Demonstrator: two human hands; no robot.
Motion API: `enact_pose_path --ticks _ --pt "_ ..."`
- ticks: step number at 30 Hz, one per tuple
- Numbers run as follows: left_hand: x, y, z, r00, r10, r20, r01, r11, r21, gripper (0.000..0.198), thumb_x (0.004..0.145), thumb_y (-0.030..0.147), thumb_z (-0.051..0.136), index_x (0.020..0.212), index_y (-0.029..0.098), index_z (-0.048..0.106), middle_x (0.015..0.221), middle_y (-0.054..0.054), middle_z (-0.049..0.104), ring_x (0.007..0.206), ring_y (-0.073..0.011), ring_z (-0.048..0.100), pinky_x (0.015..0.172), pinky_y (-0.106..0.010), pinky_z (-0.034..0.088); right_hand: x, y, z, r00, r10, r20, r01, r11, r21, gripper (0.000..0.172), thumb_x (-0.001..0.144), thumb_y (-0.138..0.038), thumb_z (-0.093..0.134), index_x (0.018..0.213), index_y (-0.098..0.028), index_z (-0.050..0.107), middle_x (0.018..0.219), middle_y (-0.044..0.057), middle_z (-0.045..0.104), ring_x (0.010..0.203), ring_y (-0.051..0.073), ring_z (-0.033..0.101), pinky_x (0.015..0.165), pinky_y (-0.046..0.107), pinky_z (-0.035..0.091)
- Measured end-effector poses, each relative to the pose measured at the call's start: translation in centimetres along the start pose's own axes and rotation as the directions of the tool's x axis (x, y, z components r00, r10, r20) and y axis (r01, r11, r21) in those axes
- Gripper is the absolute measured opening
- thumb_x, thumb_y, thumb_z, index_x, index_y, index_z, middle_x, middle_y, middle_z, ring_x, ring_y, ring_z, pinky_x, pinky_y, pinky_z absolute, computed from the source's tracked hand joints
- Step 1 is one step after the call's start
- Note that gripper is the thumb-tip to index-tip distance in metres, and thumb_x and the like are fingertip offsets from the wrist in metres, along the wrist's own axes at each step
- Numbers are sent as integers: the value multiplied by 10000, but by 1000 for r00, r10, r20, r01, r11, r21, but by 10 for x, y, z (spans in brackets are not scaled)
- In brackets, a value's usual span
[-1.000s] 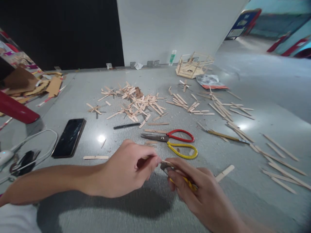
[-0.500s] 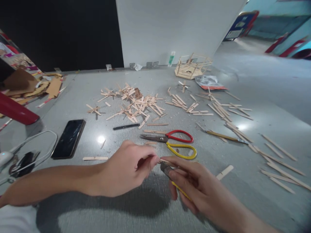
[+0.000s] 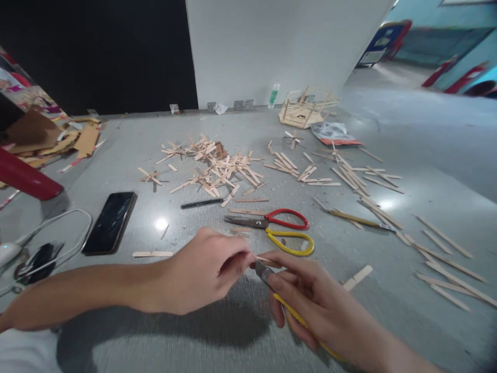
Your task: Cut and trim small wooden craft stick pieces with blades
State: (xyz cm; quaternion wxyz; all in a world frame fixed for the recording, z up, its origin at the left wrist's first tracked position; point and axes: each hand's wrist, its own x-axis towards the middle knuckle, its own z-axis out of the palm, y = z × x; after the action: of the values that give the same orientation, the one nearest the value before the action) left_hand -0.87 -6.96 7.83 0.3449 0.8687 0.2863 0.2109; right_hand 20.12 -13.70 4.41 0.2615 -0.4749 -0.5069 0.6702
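At the front centre, my left hand (image 3: 209,269) is closed in a pinch on the end of a small wooden stick (image 3: 269,261). The stick's other part runs toward the index finger of my right hand (image 3: 310,300). That hand is wrapped round yellow-handled pliers (image 3: 293,311), whose grey metal head sits right by the stick and my left fingertips. Whether the jaws touch the stick I cannot tell. Just beyond both hands lie scissors (image 3: 267,223) with one red and one yellow handle loop, blades pointing left.
A heap of wooden sticks (image 3: 233,168) lies mid-table, with more sticks (image 3: 349,176) to the right. Farther back stand a stick-built frame (image 3: 298,114) and a glue stick (image 3: 274,96). A phone (image 3: 110,223), a black pen (image 3: 202,203) and a craft knife (image 3: 357,219) lie around.
My right hand has shifted slightly, and more of the pliers' yellow handle shows below it. My left hand stays almost in place, still pinching the stick.
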Motion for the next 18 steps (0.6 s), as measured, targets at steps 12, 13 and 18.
enact_pose_path --ticks 12,13,18 --pt "2 4 1 999 -37 -4 37 997 -72 346 962 153 488 616 159 487 488 81 434 427 -35 332 477 -179 288 0 4 7 960 -208 -189 154 951 -269 435 1025 -501 453 1249 -166 619 606 -30 566 426 64 405 389 180 318" --pt "2 4 1 998 -69 7 69 993 -91 352 964 160 485 612 160 488 482 78 446 426 -37 353 475 -176 295 1 3 7 953 -231 -196 166 940 -298 420 1029 -485 450 1231 -166 636 610 -25 570 425 65 407 388 183 320" --pt "4 6 3 969 -239 57 245 945 -217 340 992 250 464 675 162 548 480 58 499 432 -60 439 450 -169 324 0 0 2 959 -210 -191 167 962 -217 425 1019 -511 464 1194 -178 661 618 -22 575 395 63 405 379 195 327"
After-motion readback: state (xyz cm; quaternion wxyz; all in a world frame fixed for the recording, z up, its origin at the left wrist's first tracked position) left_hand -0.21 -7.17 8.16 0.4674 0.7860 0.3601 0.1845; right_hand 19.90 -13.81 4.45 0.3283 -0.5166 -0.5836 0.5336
